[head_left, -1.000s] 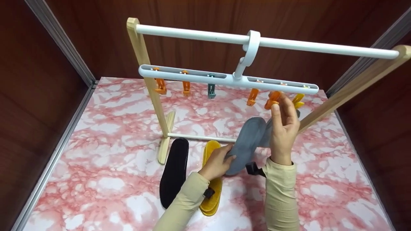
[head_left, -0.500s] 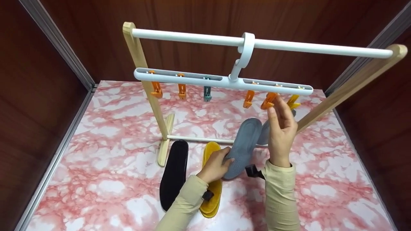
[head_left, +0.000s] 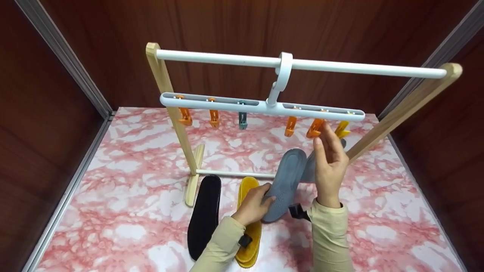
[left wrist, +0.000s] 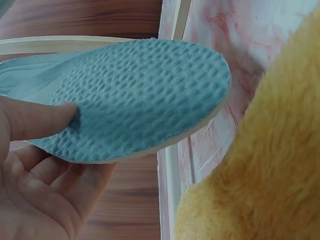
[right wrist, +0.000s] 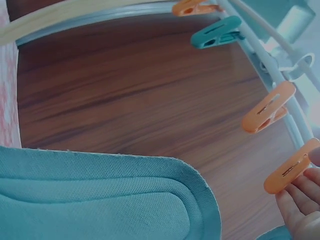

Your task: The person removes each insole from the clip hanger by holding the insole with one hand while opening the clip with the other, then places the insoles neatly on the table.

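A grey insole, dimpled at its near end, is pinched between the thumb and fingers of my left hand. My right hand is raised to the hanger and pinches an orange clothespin, with the thumb on one side and fingers on the other in the right wrist view. A second grey insole shows behind my right hand, largely hidden, below a yellow clothespin. Partly under my left wrist lie stacked yellow fuzzy insoles, with a black insole to their left.
A white hanger bar hangs by its hook from the rack's white rod. More orange clothespins and a teal clothespin dangle from it. Wooden uprights and a low white crossbar frame the space over the pink marbled surface.
The whole head view has shifted, so rack, hanger and insoles sit lower in the picture. Both hands keep nearly the same places beside the grey insole and the orange clothespin.
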Motion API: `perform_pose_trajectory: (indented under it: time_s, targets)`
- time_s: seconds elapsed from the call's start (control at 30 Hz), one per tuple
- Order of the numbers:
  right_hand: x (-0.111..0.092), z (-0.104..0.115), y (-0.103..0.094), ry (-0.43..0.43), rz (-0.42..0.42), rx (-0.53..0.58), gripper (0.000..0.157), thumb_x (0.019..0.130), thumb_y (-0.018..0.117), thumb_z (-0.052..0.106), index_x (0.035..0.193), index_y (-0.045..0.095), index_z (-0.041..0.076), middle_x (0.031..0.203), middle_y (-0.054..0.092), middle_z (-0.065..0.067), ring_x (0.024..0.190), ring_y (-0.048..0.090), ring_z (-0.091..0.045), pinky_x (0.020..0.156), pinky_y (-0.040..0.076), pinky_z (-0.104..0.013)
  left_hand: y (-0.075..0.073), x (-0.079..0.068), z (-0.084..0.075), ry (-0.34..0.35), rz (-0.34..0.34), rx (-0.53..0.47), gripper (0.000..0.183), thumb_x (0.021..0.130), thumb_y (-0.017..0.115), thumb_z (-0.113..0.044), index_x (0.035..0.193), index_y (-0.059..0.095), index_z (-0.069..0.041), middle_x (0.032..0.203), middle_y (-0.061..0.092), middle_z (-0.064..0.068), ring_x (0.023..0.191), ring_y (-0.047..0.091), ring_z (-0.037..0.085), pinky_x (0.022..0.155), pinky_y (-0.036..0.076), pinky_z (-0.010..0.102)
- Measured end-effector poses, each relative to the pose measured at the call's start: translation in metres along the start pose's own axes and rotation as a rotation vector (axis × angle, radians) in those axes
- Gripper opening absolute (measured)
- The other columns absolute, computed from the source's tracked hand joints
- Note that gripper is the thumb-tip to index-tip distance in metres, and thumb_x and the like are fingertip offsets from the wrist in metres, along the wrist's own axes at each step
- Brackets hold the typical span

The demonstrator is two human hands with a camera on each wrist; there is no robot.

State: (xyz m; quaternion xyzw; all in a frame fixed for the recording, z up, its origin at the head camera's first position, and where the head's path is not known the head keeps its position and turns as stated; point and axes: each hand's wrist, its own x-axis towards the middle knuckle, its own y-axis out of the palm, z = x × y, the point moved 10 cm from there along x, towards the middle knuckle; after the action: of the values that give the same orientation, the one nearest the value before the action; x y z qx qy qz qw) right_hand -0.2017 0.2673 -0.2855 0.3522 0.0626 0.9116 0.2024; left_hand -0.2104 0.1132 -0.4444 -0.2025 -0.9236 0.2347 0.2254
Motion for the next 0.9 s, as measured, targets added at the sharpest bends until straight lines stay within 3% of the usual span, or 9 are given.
perform_pose_trajectory:
  time_s: [0.27, 0.47, 0.73, 0.9]
  targets:
    - [-0.002, 0.009, 0.0, -0.089, 0.022, -0.069, 0.036, 0.09, 0.054, -0.01, 0.127, 0.055, -0.01, 0.132, 0.059, -0.013, 0.122, 0.056, -0.021, 0.103, 0.043, -0.03, 0.004, -0.001, 0.002, 0.001, -0.01, -0.017, 0.006, 0.091, 0.06, -0.004, 0.093, 0.056, -0.001, 0.082, 0.063, 0.011, 0.074, 0.054, 0.013, 0.071, 0.047, 0.024]
    - [-0.006, 0.019, 0.0, -0.158, 0.036, -0.039, 0.037, 0.089, 0.051, -0.016, 0.125, 0.055, -0.013, 0.129, 0.06, -0.019, 0.123, 0.055, -0.027, 0.104, 0.042, -0.033, 0.007, -0.001, 0.001, -0.005, -0.016, -0.041, 0.008, 0.092, 0.06, -0.005, 0.098, 0.058, -0.001, 0.089, 0.067, 0.012, 0.081, 0.061, 0.016, 0.076, 0.05, 0.026]
    - [-0.009, 0.024, -0.013, -0.169, -0.04, -0.01, 0.026, 0.089, 0.052, -0.013, 0.114, 0.059, -0.017, 0.115, 0.067, -0.017, 0.111, 0.062, -0.025, 0.098, 0.046, -0.03, 0.008, -0.001, 0.003, -0.034, -0.013, -0.044, 0.011, 0.091, 0.061, -0.006, 0.101, 0.058, -0.002, 0.094, 0.068, 0.012, 0.086, 0.063, 0.017, 0.079, 0.051, 0.028]
    - [-0.004, 0.03, -0.024, -0.231, -0.144, 0.042, 0.018, 0.089, 0.05, -0.015, 0.103, 0.061, -0.02, 0.103, 0.069, -0.018, 0.099, 0.064, -0.025, 0.09, 0.049, -0.03, 0.006, 0.002, 0.004, -0.04, -0.015, -0.056, 0.008, 0.09, 0.061, -0.005, 0.097, 0.057, -0.002, 0.09, 0.067, 0.011, 0.083, 0.061, 0.014, 0.076, 0.05, 0.026]
